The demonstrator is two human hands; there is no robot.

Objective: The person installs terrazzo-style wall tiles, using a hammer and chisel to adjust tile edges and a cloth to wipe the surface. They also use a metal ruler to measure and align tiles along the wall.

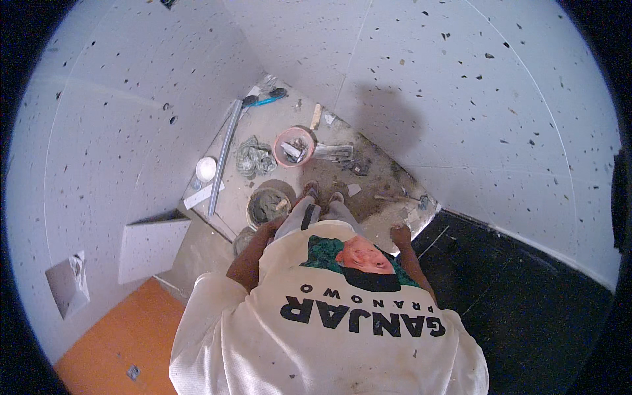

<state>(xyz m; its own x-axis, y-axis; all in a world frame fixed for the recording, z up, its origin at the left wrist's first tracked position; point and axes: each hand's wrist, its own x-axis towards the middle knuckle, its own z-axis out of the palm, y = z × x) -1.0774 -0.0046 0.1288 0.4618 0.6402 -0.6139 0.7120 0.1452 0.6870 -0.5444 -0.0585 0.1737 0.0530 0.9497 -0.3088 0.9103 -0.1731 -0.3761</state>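
Note:
My left hand [268,228] is low beside my left leg, close to a bucket of grey mortar [258,216]; its fingers are hidden. In that bucket rests a tool with a pale wooden handle [282,205]. On my other side my right hand [399,234] looks curled, down by the border between the grey floor [375,227] and the black tiles [520,303]. Anything inside its fingers is too small to make out. Beyond it a tool with a thin handle [393,197] lies on the floor.
Ahead are a pinkish bucket [278,150] with scraps, a crumpled plastic bag [255,158] and a blue-handled tool [268,101]. A long metal bar [226,158], a white tub [206,169] and a white strip [203,196] lie left. Speckled walls [461,112] meet in the corner; a pale panel [153,250] leans left.

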